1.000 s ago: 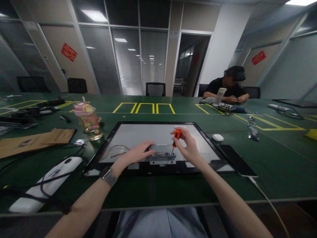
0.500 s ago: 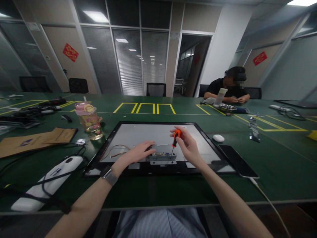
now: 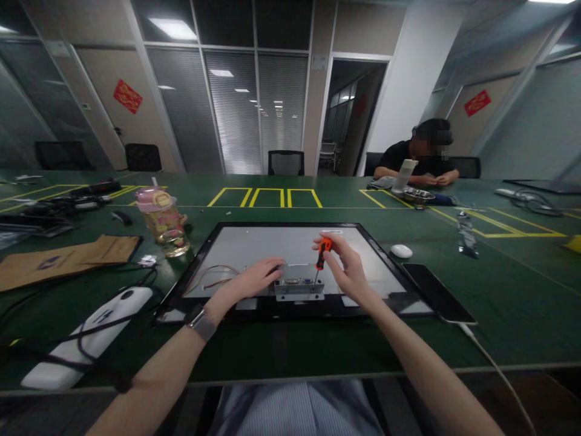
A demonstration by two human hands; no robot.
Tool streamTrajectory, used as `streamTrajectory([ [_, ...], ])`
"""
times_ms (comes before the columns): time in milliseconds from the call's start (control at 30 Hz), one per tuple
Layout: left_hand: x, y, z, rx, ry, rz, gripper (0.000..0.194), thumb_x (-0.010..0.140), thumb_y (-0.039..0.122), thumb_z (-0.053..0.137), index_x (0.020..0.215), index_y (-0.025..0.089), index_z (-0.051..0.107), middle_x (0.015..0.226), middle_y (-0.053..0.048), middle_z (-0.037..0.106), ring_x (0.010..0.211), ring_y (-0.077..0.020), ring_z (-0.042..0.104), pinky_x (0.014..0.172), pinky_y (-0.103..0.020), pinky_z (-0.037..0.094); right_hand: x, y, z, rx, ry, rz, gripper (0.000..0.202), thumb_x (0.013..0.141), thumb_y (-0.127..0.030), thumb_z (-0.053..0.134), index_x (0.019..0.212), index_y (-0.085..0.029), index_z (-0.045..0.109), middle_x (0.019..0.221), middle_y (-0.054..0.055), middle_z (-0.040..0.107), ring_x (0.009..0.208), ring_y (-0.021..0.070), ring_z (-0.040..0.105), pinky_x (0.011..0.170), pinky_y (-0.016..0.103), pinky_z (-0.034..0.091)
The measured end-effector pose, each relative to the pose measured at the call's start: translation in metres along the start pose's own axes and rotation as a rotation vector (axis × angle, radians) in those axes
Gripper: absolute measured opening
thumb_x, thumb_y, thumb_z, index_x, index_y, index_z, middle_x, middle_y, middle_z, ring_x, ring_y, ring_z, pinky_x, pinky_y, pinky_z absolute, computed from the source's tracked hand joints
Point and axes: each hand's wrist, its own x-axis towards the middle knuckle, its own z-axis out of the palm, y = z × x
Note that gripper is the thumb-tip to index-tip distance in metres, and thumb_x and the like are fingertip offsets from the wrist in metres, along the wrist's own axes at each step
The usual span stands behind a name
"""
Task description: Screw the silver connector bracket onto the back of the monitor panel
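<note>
My right hand (image 3: 347, 263) grips an orange and black screwdriver (image 3: 324, 253), held nearly upright. Its tip reaches the right part of a metal bracket (image 3: 299, 290) with connector ports. The bracket lies at the near edge of a flat panel (image 3: 231, 242) with a black frame and a pale grey surface. My left hand (image 3: 256, 277) rests at the bracket's left end, fingers stretched toward it; its fingertips touch or nearly touch the bracket. Thin wires (image 3: 211, 275) lie on the panel left of that hand.
Left of the panel stand a pink-lidded bottle (image 3: 161, 221), a brown paper bag (image 3: 68, 257) and a white power strip (image 3: 91, 333) with black cables. On the right are a white case (image 3: 402, 251) and a phone (image 3: 438, 293) on a cable. Across the table sits a person (image 3: 408, 160).
Both hands keep almost the same place, the screwdriver still at the bracket. The view has shifted very slightly.
</note>
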Motion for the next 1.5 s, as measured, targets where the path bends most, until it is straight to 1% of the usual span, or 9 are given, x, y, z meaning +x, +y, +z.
streamTrajectory([
  [200, -0.004, 0.0057, -0.0037, 0.029, -0.022, -0.022, 0.061, 0.094, 0.061, 0.037, 0.139, 0.02, 0.046, 0.15, -0.009, 0.044, 0.137, -0.0231, 0.041, 0.116, -0.037, 0.028, 0.0022, 0.0018, -0.0004, -0.196, 0.023, -0.101, 0.033, 0.087, -0.026, 0.065, 0.119, -0.026, 0.059, 0.101, 0.007, 0.066, 0.088, 0.0218, 0.063, 0.08, 0.038, 0.054],
  [300, -0.0047, 0.0057, -0.004, 0.024, -0.019, -0.018, 0.062, 0.094, 0.062, 0.038, 0.139, 0.021, 0.045, 0.15, -0.01, 0.044, 0.137, -0.0232, 0.041, 0.116, -0.037, 0.028, 0.0006, 0.006, 0.0014, -0.196, 0.041, -0.087, 0.036, 0.089, -0.024, 0.06, 0.125, -0.025, 0.055, 0.099, 0.008, 0.067, 0.087, 0.0216, 0.064, 0.081, 0.039, 0.054],
  [467, -0.0046, 0.0049, -0.0034, 0.013, -0.023, -0.036, 0.062, 0.093, 0.063, 0.038, 0.138, 0.02, 0.046, 0.151, -0.01, 0.043, 0.137, -0.0244, 0.042, 0.116, -0.038, 0.028, 0.0009, 0.0043, -0.0017, -0.137, -0.056, -0.074, 0.045, 0.094, -0.019, 0.048, 0.138, -0.025, 0.042, 0.104, 0.009, 0.067, 0.094, 0.0222, 0.066, 0.087, 0.042, 0.053],
  [533, -0.0046, 0.0049, -0.0034, 0.015, -0.026, -0.045, 0.063, 0.093, 0.064, 0.037, 0.138, 0.022, 0.046, 0.151, -0.009, 0.043, 0.137, -0.025, 0.042, 0.115, -0.039, 0.029, 0.0032, 0.0013, -0.0044, -0.145, -0.1, -0.085, 0.041, 0.093, -0.021, 0.05, 0.134, -0.026, 0.047, 0.109, 0.01, 0.066, 0.101, 0.0237, 0.063, 0.091, 0.044, 0.051],
  [633, -0.0051, 0.0064, -0.0043, 0.013, -0.023, -0.049, 0.064, 0.092, 0.066, 0.037, 0.139, 0.023, 0.046, 0.15, -0.009, 0.044, 0.136, -0.0257, 0.043, 0.114, -0.04, 0.03, 0.0062, -0.0007, -0.0059, -0.179, -0.027, -0.101, 0.032, 0.088, -0.027, 0.062, 0.12, -0.026, 0.057, 0.103, 0.008, 0.065, 0.094, 0.024, 0.061, 0.084, 0.042, 0.052],
  [833, -0.0055, 0.009, -0.0053, 0.012, -0.03, -0.034, 0.062, 0.094, 0.063, 0.038, 0.139, 0.021, 0.046, 0.15, -0.01, 0.044, 0.137, -0.0248, 0.042, 0.115, -0.038, 0.028, 0.0038, 0.0054, -0.0016, -0.123, 0.025, -0.044, 0.036, 0.088, -0.024, 0.062, 0.123, -0.025, 0.055, 0.097, 0.007, 0.064, 0.085, 0.0215, 0.063, 0.083, 0.042, 0.055],
  [967, -0.0043, 0.006, -0.0028, 0.017, -0.023, -0.027, 0.061, 0.094, 0.061, 0.039, 0.139, 0.021, 0.046, 0.15, -0.009, 0.045, 0.137, -0.0241, 0.042, 0.115, -0.037, 0.028, 0.0007, 0.0078, -0.0002, -0.075, -0.004, -0.03, 0.04, 0.091, -0.022, 0.057, 0.13, -0.024, 0.05, 0.105, 0.011, 0.066, 0.094, 0.0231, 0.066, 0.089, 0.045, 0.055],
  [1200, -0.0031, 0.0032, -0.0012, 0.015, -0.018, -0.024, 0.06, 0.094, 0.061, 0.039, 0.138, 0.022, 0.046, 0.15, -0.01, 0.044, 0.137, -0.0239, 0.042, 0.115, -0.038, 0.028, -0.0019, 0.0079, 0.0024, 0.039, -0.057, 0.003, 0.039, 0.095, -0.022, 0.048, 0.133, -0.026, 0.043, 0.116, 0.012, 0.065, 0.086, 0.0192, 0.07, 0.079, 0.039, 0.06],
  [1500, -0.0017, 0.0039, -0.001, 0.015, -0.016, -0.003, 0.049, 0.099, 0.05, 0.033, 0.136, 0.021, 0.047, 0.149, -0.009, 0.046, 0.138, -0.0205, 0.041, 0.116, -0.034, 0.028, 0.0043, 0.0038, -0.0033, -0.151, 0.054, -0.073, 0.032, 0.086, -0.025, 0.066, 0.116, -0.025, 0.057, 0.097, 0.006, 0.066, 0.083, 0.0204, 0.066, 0.078, 0.038, 0.057],
])
